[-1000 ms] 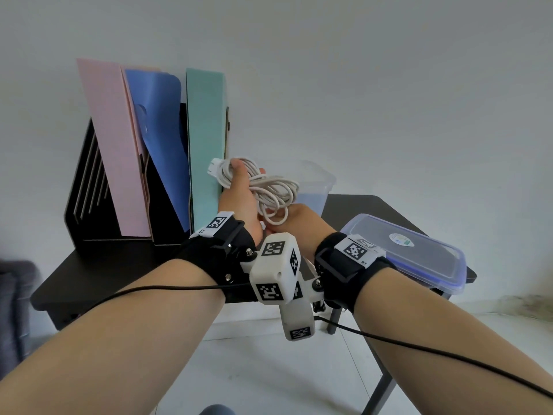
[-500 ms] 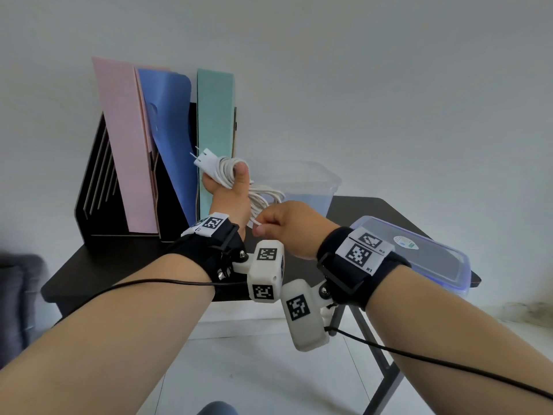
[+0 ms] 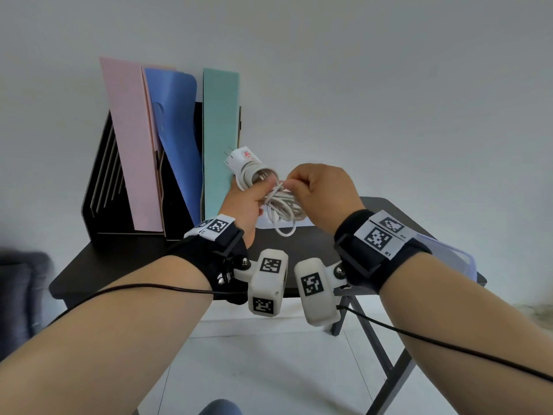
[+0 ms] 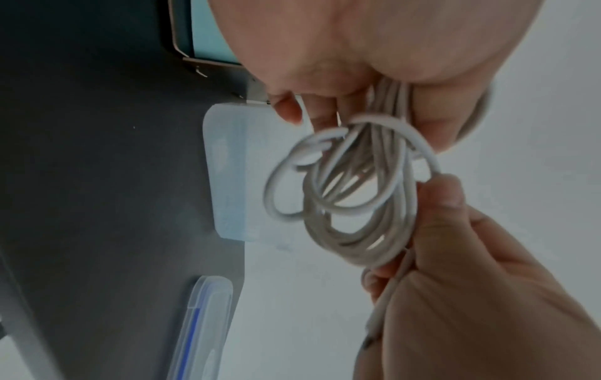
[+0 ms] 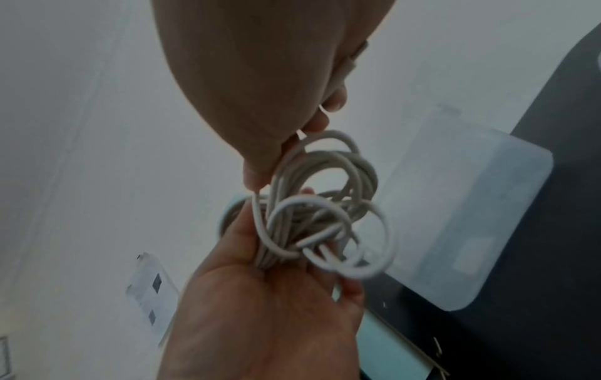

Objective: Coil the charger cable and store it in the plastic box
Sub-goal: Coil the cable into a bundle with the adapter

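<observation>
The white charger cable (image 3: 281, 211) hangs in loose loops above the black table (image 3: 134, 265). My left hand (image 3: 248, 193) grips the bundle, and the white charger plug (image 3: 242, 158) sticks up out of it. My right hand (image 3: 317, 190), just to the right, pinches a strand of the cable at the top of the bundle. In the left wrist view the loops (image 4: 357, 192) hang between my left hand (image 4: 341, 108) and right hand (image 4: 455, 257). The clear plastic box (image 4: 234, 180) stands open on the table beyond them, mostly hidden behind my hands in the head view.
The box's clear lid (image 3: 457, 259) with a blue rim lies at the table's right edge. A black file holder (image 3: 98, 181) with pink, blue and green folders stands at the back left. A white wall rises behind the table.
My right hand has come up from below the coil to its top, carrying a strand with it. Both hands have risen, and the plug now tilts up to the left.
</observation>
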The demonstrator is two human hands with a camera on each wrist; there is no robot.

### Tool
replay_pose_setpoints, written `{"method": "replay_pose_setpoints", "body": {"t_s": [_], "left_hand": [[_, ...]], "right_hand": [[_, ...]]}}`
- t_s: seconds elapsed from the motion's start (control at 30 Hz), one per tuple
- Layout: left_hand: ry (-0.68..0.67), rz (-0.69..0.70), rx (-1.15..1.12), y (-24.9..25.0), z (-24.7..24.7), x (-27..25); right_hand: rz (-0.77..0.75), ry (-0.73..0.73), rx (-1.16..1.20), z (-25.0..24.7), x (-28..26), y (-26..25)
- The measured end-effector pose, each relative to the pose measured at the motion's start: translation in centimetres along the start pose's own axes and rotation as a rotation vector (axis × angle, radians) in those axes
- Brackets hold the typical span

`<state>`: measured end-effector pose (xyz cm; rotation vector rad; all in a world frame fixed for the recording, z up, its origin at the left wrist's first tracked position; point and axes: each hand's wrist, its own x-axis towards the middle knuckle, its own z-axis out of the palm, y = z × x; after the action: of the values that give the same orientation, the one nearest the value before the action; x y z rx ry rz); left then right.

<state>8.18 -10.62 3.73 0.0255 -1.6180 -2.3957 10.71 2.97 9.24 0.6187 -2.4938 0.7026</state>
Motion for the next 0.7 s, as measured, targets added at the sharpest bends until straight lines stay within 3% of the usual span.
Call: {"method": "replay_pose_setpoints", "body": {"t_s": [0.17,0.33,0.47,0.7], "left_hand": [[-0.043,-0.097,-0.055,0.3,0.5,-1.0],[-0.090,-0.257,-0.283,1.0,1.0,-2.1],[-0.134,-0.269,-0.369,1.9,2.5,-2.9],[-0.097,-0.362,-0.435,2.7,3.6,-3.6]], "right_hand": [[0.078,0.004,0.180,-0.2,0.0,1.1],[0.174,-0.010,0.325,-0.1,-0.2,2.6],[0.305,0.030,0.540,0.9,-0.7,3.1],[0.428,-0.104,0.693,2.8,-2.2,2.0]]}}
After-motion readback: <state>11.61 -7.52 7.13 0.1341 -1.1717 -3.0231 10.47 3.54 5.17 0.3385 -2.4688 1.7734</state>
